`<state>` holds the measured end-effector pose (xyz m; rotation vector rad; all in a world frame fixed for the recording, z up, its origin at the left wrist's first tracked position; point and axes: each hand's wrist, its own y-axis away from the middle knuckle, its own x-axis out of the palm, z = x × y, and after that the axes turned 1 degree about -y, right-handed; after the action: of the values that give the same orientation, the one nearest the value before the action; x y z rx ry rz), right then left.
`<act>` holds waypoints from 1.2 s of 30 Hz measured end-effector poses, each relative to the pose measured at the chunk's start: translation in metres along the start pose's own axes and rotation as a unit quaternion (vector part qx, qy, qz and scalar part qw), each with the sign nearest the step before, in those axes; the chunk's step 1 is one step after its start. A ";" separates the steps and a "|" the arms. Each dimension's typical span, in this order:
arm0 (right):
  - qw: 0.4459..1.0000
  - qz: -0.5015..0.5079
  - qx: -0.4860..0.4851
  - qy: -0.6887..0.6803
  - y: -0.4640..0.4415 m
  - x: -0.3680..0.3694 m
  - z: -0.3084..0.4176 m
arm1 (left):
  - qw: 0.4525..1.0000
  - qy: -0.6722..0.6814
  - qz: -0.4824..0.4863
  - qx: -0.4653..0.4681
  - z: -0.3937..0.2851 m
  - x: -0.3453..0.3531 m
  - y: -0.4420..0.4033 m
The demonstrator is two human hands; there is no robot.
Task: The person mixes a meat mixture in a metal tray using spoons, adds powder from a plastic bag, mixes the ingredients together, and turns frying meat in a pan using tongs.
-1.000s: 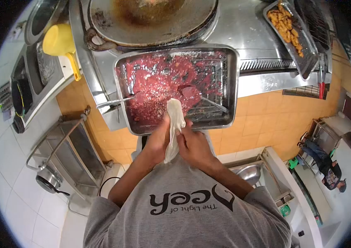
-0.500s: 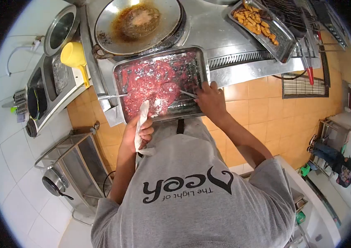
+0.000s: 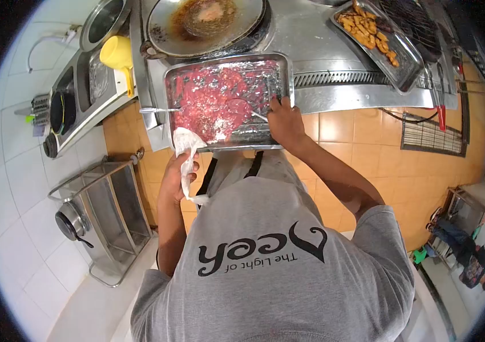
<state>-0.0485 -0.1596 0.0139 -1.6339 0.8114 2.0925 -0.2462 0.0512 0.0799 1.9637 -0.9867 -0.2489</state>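
Note:
A metal tray (image 3: 288, 74) holds a wet red mixture (image 3: 205, 97), with a spoon (image 3: 239, 107) lying in it and a second metal handle (image 3: 160, 110) sticking out over the left rim. My left hand (image 3: 178, 174) is closed around a whitish plastic bag (image 3: 186, 162), whose wider top rests by the tray's lower left corner. At the tray's right side, my right hand (image 3: 286, 122) is closed on the end of the spoon's handle. The inside of the bag is hidden.
A large wok (image 3: 208, 25) stands behind the tray. At the back right is a tray of fried pieces (image 3: 368, 34), near red-handled tongs (image 3: 441, 117). A yellow dipper (image 3: 117, 52) hangs left. Another person (image 3: 468, 251) is far right.
My right hand has left the bag and moved right to the spoon's handle. My left hand has shifted left with the bag, whose top now spreads wider.

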 end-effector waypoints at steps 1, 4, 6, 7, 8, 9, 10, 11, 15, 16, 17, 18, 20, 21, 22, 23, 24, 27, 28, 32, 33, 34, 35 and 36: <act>1.000 0.010 0.000 0.003 -0.002 -0.001 0.000 | 1.000 0.010 -0.002 0.006 0.002 -0.004 0.002; 1.000 0.004 0.000 0.003 -0.005 -0.014 0.005 | 0.999 0.022 -0.023 0.024 0.009 -0.014 0.009; 0.999 -0.032 -0.008 0.031 -0.004 -0.016 0.008 | 0.999 0.028 -0.031 0.027 0.014 -0.021 0.009; 0.999 -0.048 -0.003 0.023 -0.003 -0.015 0.008 | 0.999 0.027 -0.032 0.027 0.016 -0.025 0.008; 0.998 -0.064 0.004 0.017 -0.002 -0.014 0.009 | 0.999 0.024 -0.036 0.033 0.018 -0.030 0.006; 0.997 -0.082 0.012 0.011 -0.002 -0.016 0.008 | 0.998 0.020 -0.037 0.040 0.018 -0.032 0.004; 0.997 -0.069 0.020 -0.032 0.001 -0.020 0.008 | 0.998 0.017 -0.036 0.048 0.017 -0.035 0.002; 0.995 -0.057 0.027 -0.074 0.005 -0.026 0.008 | 0.998 0.007 -0.039 0.050 0.014 -0.037 0.000; 0.977 -0.030 0.042 -0.205 0.026 -0.036 0.016 | 0.995 -0.039 -0.039 0.082 0.003 -0.048 -0.006; 0.974 -0.020 0.047 -0.222 0.027 -0.035 0.023 | 0.993 -0.055 -0.034 0.097 0.002 -0.053 -0.011; 0.969 -0.010 0.055 -0.241 0.029 -0.032 0.031 | 0.993 -0.058 -0.023 0.099 0.001 -0.058 -0.015; 0.964 0.000 0.064 -0.259 0.030 -0.028 0.038 | 0.993 -0.061 -0.012 0.102 0.000 -0.063 -0.019; 0.968 -0.028 0.080 -0.237 0.027 -0.013 0.053 | 0.992 -0.060 0.022 0.110 -0.003 -0.068 -0.026; 0.969 -0.041 0.089 -0.228 0.025 -0.009 0.061 | 0.991 -0.057 0.042 0.113 -0.004 -0.070 -0.028; 0.969 -0.028 0.108 -0.221 0.022 -0.006 0.067 | 0.990 -0.055 0.061 0.116 -0.004 -0.072 -0.029; 0.966 -0.035 0.124 -0.223 0.022 -0.005 0.069 | 0.989 -0.063 0.070 0.111 -0.004 -0.073 -0.029; 0.963 -0.044 0.140 -0.227 0.024 -0.007 0.073 | 0.988 -0.073 0.079 0.108 -0.005 -0.073 -0.029; 0.953 -0.098 0.199 -0.208 0.041 -0.009 0.083 | 0.986 -0.065 0.116 0.097 -0.011 -0.073 -0.030; 0.948 -0.117 0.221 -0.196 0.048 -0.009 0.087 | 0.986 -0.045 0.131 0.088 -0.014 -0.071 -0.026; 0.935 -0.093 0.300 -0.164 0.071 -0.007 0.103 | 0.979 -0.024 0.195 0.061 -0.010 -0.070 -0.036; 0.931 -0.095 0.315 -0.161 0.076 -0.009 0.108 | 0.976 -0.017 0.209 0.056 -0.010 -0.062 -0.032; 0.926 -0.097 0.329 -0.158 0.081 -0.010 0.113 | 0.980 -0.014 0.191 0.059 -0.009 -0.055 -0.026; 0.921 -0.099 0.343 -0.155 0.087 -0.009 0.117 | 0.975 -0.024 0.208 0.072 -0.008 -0.047 -0.019; 0.923 -0.138 0.317 -0.171 0.094 -0.006 0.120 | 0.970 -0.035 0.225 0.084 -0.008 -0.038 -0.009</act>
<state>-0.1936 -0.1549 0.0596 -0.9404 0.9397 1.6111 -0.2621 0.0861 0.0700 1.8262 -1.5065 0.0234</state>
